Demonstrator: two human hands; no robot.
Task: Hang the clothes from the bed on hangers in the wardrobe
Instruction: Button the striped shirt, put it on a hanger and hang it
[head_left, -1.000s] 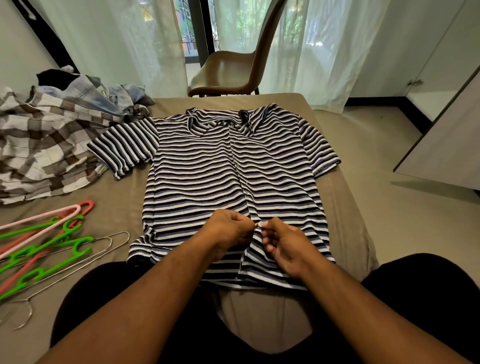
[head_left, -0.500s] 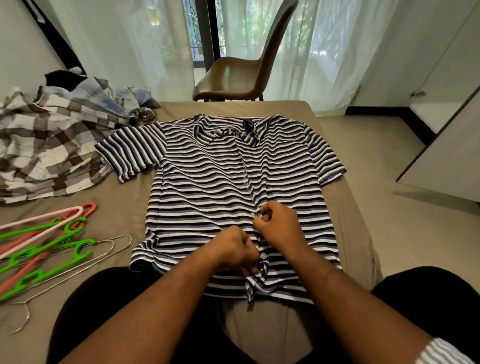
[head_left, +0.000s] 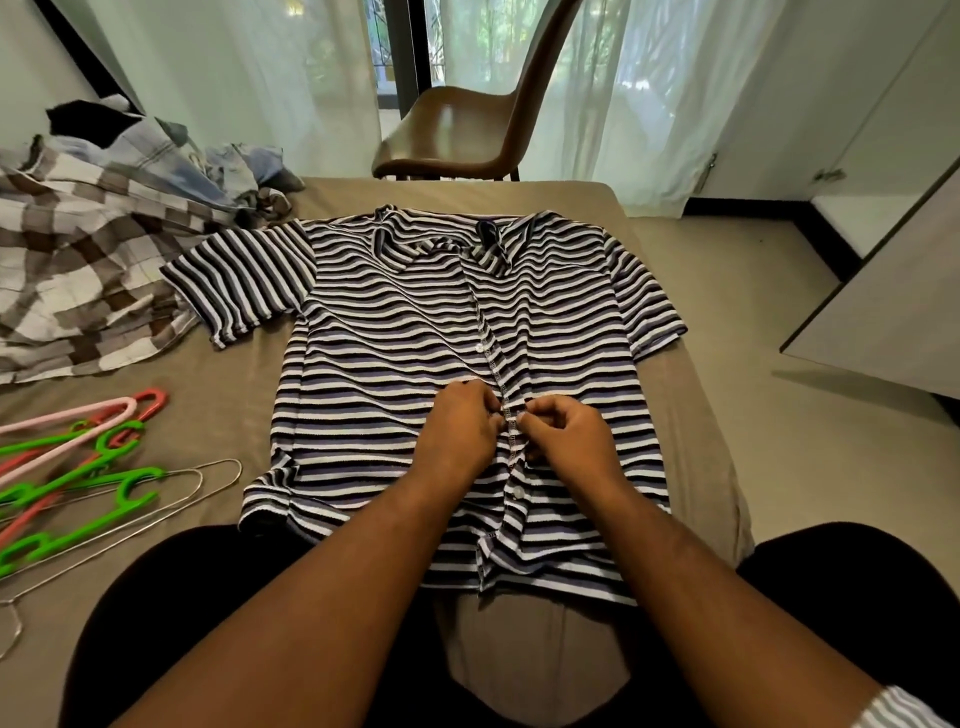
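A striped short-sleeved shirt (head_left: 395, 332) lies flat, front up, on the tan bed (head_left: 223, 374). My left hand (head_left: 462, 426) and my right hand (head_left: 566, 431) meet at the shirt's button strip, about halfway up, and each pinches the cloth on its side of the strip. White buttons show above and below the hands. Several plastic and wire hangers (head_left: 88, 467) lie on the bed at the left. A checked shirt (head_left: 78, 291) and a denim garment (head_left: 171, 156) are heaped at the far left.
A brown chair (head_left: 467, 130) stands past the bed's far end before white curtains. An open wardrobe door (head_left: 883, 312) juts in at the right above bare floor. My black-clad knees rest against the bed's near edge.
Both hands have moved up the button strip from the hem area to the middle of the shirt. A fastened button now shows below them. The camera has tilted slightly.
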